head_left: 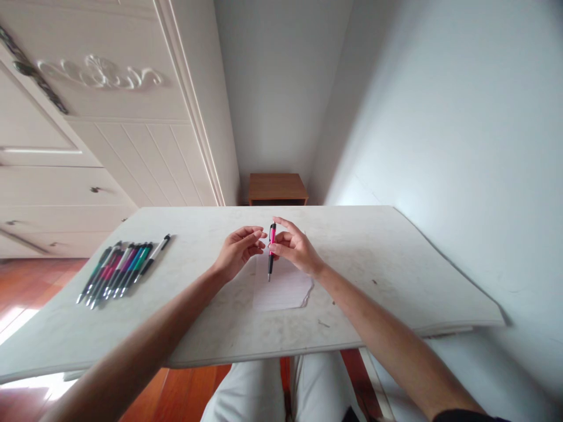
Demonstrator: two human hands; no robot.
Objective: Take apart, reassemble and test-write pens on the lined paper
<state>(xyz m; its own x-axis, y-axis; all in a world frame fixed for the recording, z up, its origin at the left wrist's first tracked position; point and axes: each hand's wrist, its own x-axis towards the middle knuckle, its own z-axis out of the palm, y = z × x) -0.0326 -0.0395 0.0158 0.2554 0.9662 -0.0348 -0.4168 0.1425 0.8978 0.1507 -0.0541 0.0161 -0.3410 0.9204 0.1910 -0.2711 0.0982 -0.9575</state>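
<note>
A pink and black ballpoint pen [271, 240] is held upright in my right hand [295, 246], its tip pointing down. The thumb and fingers pinch its barrel, and the index finger rests at the top button. Just to the left, my left hand [241, 251] has its fingers loosely curled and apart, with nothing seen in them; it is close to the pen's clip side. Beneath both hands lies a sheet of lined white paper [281, 293] with a torn right edge.
On the table's left part lies a row of several pens [116, 272] in mixed colours, one black and white pen [152, 258] at its right end. The white table [373, 264] meets a wall on the right. A white cabinet [132, 117] and small wooden stand [278, 186] are beyond.
</note>
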